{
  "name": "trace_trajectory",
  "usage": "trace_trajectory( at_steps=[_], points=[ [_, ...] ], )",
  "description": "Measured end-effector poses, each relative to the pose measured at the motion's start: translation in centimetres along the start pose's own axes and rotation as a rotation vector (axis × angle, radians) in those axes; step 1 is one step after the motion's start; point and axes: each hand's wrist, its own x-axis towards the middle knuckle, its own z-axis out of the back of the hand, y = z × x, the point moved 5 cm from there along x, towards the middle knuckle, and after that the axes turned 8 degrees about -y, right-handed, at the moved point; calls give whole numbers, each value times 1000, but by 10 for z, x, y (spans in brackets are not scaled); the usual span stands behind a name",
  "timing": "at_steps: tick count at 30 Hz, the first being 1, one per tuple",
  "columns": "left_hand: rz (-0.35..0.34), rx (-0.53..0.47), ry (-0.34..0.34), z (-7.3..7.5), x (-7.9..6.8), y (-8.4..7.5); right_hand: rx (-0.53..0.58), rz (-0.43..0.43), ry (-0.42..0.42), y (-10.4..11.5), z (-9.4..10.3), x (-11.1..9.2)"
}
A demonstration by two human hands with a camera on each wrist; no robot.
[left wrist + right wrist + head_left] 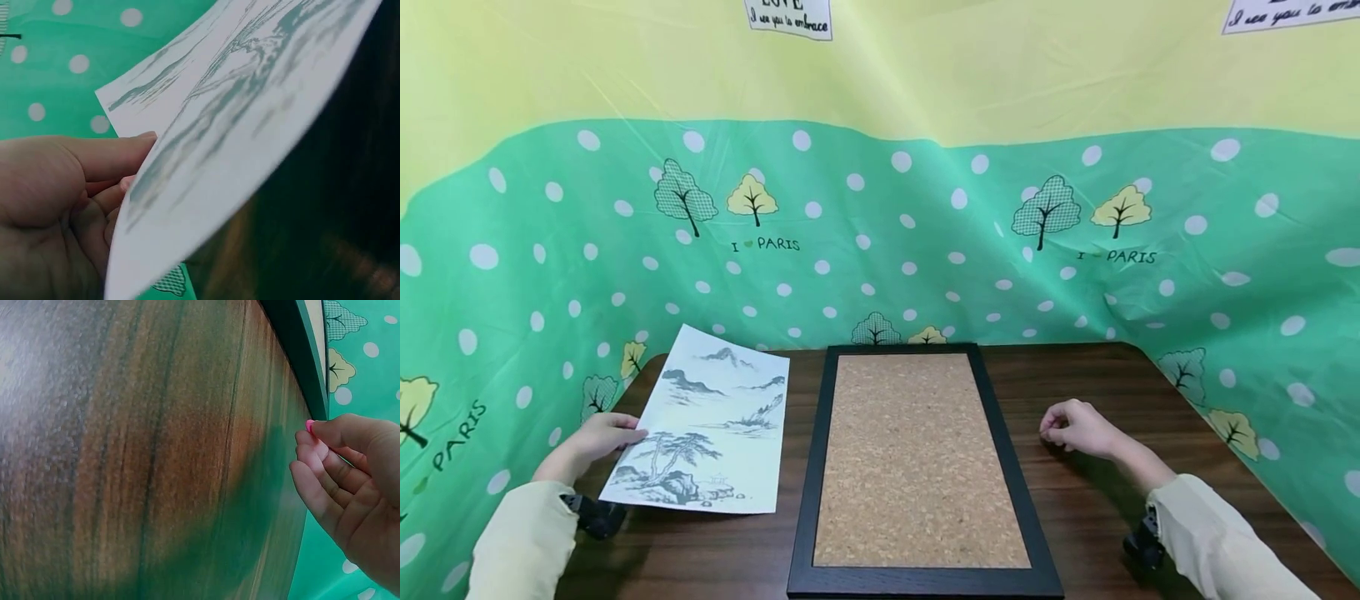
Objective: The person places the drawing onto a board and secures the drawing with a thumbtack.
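My left hand (595, 440) pinches the left edge of a white sheet of paper (707, 421) printed with a grey landscape of mountains and pines. The sheet is raised and tilted over the table's left side; in the left wrist view it bends. A cork board (917, 467) with a black frame lies flat at the middle of the table. To its right, above the table, my right hand (1078, 427) has thumb and fingertips together. Between them the right wrist view shows a small pink thing (309, 426), apparently a push pin, mostly hidden by the fingers.
The dark wooden table (1090, 533) ends at a green, white-dotted cloth (925, 242) with tree prints behind and at both sides. Black wrist cameras, one on the left (597, 515) and one on the right (1145, 543), hang below the sleeves.
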Motion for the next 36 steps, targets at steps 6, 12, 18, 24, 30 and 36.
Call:
trace_trajectory(
  at_steps=[6, 12, 18, 24, 30, 36],
  points=[
    [3, -93, 39, 7, -2, -3, -28, -1, -20, 1, 2, 1],
    [14, -204, 88, 7, -5, -8, -20, 10, -21, 3, 2, 1],
    [30, -287, 120, -3, -5, -19, -21, 4, -28, 4, 2, 2],
    [47, -339, 130, -23, -2, -38, -24, 18, -29, 5, 2, 4],
    [69, -374, 136, -51, -1, -61, -14, 46, -24, 4, 1, 7],
    [72, -444, 122, -83, -3, -83, -4, 57, -15, 5, 0, 9]
  ],
)
